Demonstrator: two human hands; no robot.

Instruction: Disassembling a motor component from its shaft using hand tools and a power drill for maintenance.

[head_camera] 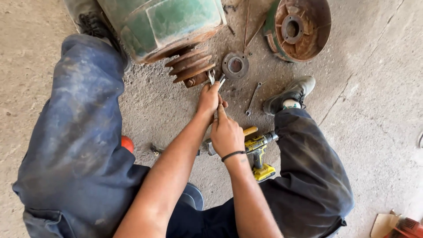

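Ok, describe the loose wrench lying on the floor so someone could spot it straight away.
Start at the big green motor on the concrete. Right of its rusty grooved pulley lies a round flange. Just below-right, beside the shoe, the wrench is the only slim bare-metal bar lying untouched.

Bright, even daylight fell on the concrete floor [379, 132]; shadows were soft and short, focus sharp, edges slightly bowed by wide-angle distortion.
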